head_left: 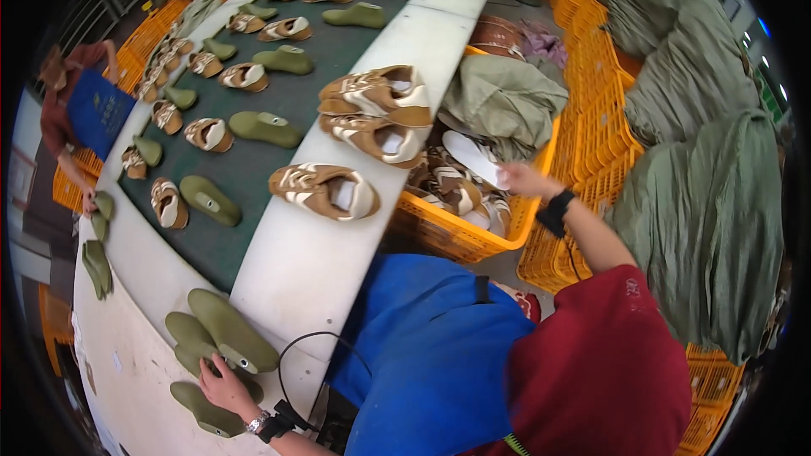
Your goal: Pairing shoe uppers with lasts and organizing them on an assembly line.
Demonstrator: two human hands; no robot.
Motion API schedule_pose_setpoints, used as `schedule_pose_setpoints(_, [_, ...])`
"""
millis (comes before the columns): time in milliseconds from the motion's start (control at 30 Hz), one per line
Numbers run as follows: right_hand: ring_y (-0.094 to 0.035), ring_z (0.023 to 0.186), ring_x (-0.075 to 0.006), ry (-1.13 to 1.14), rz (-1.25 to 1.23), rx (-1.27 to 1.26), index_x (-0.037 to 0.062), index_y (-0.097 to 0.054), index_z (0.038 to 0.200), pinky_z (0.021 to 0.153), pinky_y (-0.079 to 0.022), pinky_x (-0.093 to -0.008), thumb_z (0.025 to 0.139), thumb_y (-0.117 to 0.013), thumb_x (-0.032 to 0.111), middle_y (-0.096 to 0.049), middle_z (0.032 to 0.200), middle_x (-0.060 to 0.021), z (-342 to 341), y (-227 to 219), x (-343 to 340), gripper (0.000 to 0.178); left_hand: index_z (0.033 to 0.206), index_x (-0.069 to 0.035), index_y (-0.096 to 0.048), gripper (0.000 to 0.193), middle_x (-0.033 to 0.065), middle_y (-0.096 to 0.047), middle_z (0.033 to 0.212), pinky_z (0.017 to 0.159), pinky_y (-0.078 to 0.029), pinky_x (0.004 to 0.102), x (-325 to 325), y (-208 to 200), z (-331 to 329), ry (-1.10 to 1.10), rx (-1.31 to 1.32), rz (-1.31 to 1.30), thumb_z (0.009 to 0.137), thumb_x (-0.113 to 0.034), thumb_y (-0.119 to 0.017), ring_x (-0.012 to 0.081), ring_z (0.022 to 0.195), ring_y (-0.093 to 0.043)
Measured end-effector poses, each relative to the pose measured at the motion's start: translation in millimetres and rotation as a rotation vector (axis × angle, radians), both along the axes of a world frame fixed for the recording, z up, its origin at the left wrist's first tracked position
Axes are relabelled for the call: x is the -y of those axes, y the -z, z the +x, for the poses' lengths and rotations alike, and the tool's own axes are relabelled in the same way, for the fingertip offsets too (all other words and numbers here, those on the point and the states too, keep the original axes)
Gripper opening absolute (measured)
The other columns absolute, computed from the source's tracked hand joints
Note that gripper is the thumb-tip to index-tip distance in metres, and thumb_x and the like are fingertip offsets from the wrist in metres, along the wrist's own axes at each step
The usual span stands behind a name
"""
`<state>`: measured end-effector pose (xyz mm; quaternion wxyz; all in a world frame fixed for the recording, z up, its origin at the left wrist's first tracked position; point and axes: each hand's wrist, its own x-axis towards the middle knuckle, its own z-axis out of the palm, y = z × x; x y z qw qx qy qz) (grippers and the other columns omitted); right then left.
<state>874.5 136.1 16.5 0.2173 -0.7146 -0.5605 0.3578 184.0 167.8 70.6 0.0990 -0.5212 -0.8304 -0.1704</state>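
Observation:
At the near left, several olive-green shoe lasts [226, 331] lie on the white worktop. Curled over the heel end of one of them is my left hand [228, 388], closed on it. My right hand [525, 180] is stretched out to the right and pinches one end of a white insole [471, 157]. That insole is above a yellow crate [460, 241] filled with brown-and-white sneakers. Between my hands, a brown-and-white sneaker [314, 192] sits on the white ledge, with more sneakers [376, 101] just beyond it.
A dark green conveyor belt [203, 241] carries rows of lasts and sneakers. Grey-green cloth [498, 101] covers part of the crate. Stacked yellow crates [596, 156] and draped covers [701, 228] stand at the right. Across the belt, a co-worker [84, 101] touches other lasts.

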Motion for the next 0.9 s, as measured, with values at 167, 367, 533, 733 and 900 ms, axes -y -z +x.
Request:
schedule_pose_setpoints(167, [-0.060,0.089,-0.0298,-0.134,-0.130,0.547,-0.0001,-0.051,0.101,0.088,-0.039,-0.0408,0.078,-0.061,0.034,-0.063,0.088,-0.0163,-96.9,80.8,92.8,0.042,0.118,-0.006,-0.055,0.050,0.0110,-0.060,0.109,0.087,-0.039,0.0383,6.5,3.1,-24.5,-0.024,-0.079,-0.123,0.088,-0.045,-0.047,0.0291,0.103,-0.053])
schedule_pose_setpoints(367, [-0.062,0.070,-0.0317,0.119,-0.021,0.459,0.0057,-0.060,0.085,0.061,-0.049,-0.0437,0.075,-0.060,0.028,-0.063,0.073,-0.0150,-97.3,96.3,70.2,0.024,0.121,0.004,-0.048,0.043,0.0171,-0.052,0.121,0.095,-0.037,0.0341,17.0,-26.4,13.3,0.197,0.357,0.183,0.090,-0.027,-0.051,0.0277,0.112,-0.048])
schedule_pose_setpoints(533, [-0.062,0.074,-0.0330,0.076,-0.074,0.360,0.0060,-0.061,0.090,0.067,-0.049,-0.0438,0.077,-0.058,0.030,-0.063,0.077,-0.0162,-99.3,107.3,54.8,0.027,0.116,0.006,-0.050,0.036,0.0172,-0.055,0.116,0.093,-0.037,0.0324,54.8,-57.6,73.1,0.412,0.357,0.081,0.089,-0.019,-0.052,0.0259,0.107,-0.051])
schedule_pose_setpoints(733, [-0.062,0.076,-0.0326,0.142,-0.119,0.349,0.0061,-0.065,0.083,0.067,-0.050,-0.0428,0.075,-0.058,0.026,-0.064,0.078,-0.0162,-100.1,97.0,58.5,0.023,0.112,0.003,-0.056,0.034,0.0177,-0.061,0.105,0.083,-0.047,0.0360,53.4,-93.7,172.9,0.665,0.426,-0.059,0.086,-0.018,-0.059,0.0268,0.095,-0.059])
schedule_pose_setpoints(900, [-0.063,0.080,-0.0315,0.147,-0.138,0.349,0.0071,-0.065,0.086,0.070,-0.050,-0.0422,0.075,-0.058,0.026,-0.065,0.082,-0.0161,-105.3,92.8,56.5,0.023,0.111,0.004,-0.053,0.032,0.0162,-0.060,0.099,0.087,-0.040,0.0345,27.7,-102.1,199.3,0.935,0.342,-0.135,0.080,-0.002,-0.056,0.0283,0.095,-0.055])
